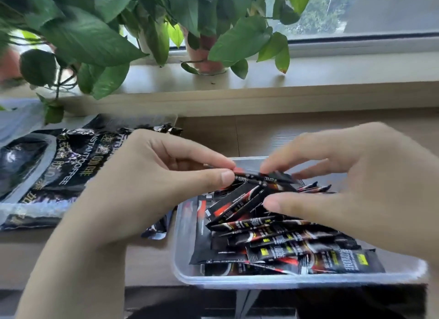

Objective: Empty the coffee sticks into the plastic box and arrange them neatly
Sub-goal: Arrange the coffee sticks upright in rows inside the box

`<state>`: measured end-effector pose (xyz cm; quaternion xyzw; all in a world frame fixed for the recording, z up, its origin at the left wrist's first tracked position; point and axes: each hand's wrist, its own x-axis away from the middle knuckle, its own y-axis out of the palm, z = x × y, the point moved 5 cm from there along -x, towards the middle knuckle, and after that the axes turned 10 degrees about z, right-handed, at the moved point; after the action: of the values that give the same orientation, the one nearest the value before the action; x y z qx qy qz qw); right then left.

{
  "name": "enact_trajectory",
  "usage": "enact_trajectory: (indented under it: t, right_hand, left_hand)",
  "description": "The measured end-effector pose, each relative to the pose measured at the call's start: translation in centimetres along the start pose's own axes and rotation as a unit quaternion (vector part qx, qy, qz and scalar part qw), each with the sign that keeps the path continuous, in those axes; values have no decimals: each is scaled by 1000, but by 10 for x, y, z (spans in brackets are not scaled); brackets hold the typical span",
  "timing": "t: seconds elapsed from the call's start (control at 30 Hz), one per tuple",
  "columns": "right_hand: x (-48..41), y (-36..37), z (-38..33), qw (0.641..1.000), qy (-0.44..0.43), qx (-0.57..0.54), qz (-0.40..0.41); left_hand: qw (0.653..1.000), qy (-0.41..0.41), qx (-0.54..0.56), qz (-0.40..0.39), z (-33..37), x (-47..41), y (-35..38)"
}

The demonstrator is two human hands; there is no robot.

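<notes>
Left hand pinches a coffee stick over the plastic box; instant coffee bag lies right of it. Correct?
No. The head view shows the instant coffee bag lying left of the plastic box; the left hand does pinch a coffee stick over it.

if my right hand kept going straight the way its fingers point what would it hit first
Probably the coffee stick pinched by the left hand: the right hand points left with its fingertips right at that stick, and the left hand's fingertips lie just beyond. Blur leaves depth uncertain.
</notes>
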<state>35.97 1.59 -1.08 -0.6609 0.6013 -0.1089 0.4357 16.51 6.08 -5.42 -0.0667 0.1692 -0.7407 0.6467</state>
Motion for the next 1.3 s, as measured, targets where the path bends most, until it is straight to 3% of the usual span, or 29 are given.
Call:
enact_trajectory:
  t: [0.1,0.3,0.43,0.6,0.7,0.8,0.87,1.0,1.17,1.3]
  right_hand:
    - [0,12,12,1000,-3,3,-9]
    - [5,15,13,994,-19,64,90]
    - [5,19,16,991,-17,73,106]
    - [4,11,26,994,11,61,89]
    - [4,1,42,994,55,42,84]
    - [6,-8,55,991,91,59,83]
    - [7,-12,59,989,104,57,92]
    - [9,-11,58,989,114,34,93]
    - [12,-10,60,989,124,29,81]
    - [15,-13,61,987,130,18,91]
  left_hand:
    - [1000,-4,22,10,2,5,1]
    - [993,-31,105,38,1,10,7]
    - [990,-33,125,48,2,8,9]
    - [992,-20,97,76,5,8,4]
    - [986,78,-22,149,5,10,-19]
    - [959,216,-158,96,8,14,-24]
    - [952,239,-188,39,7,12,-21]
    - [944,206,-254,-42,9,-1,-2]
    - [879,168,-435,-102,10,-18,44]
    - [886,116,-432,-118,-1,-28,60]
